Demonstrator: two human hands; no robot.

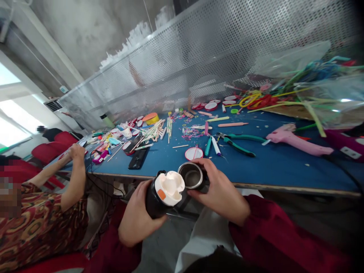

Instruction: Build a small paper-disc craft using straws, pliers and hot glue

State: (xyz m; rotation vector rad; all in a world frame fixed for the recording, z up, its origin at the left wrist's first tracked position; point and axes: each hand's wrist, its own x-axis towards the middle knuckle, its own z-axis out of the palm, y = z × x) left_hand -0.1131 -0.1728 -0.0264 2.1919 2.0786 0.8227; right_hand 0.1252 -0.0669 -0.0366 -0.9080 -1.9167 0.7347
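Note:
My left hand (pixel 135 220) is wrapped round a black flask (pixel 155 201) with a cream inner stopper and an orange button on top. My right hand (pixel 220 191) grips a small steel cup lid (pixel 191 175), its open mouth turned up, right beside the flask's top. Both are held in front of my lap, just below the near edge of the blue table (pixel 261 163).
On the table lie green-handled pliers (pixel 237 144), a pink glue gun (pixel 295 141), a black phone (pixel 138 158), craft sticks, round lids and coloured pipe cleaners (pixel 301 91). A perforated metal screen stands behind. A person in a patterned top (pixel 42 216) sits at my left, hand on the table.

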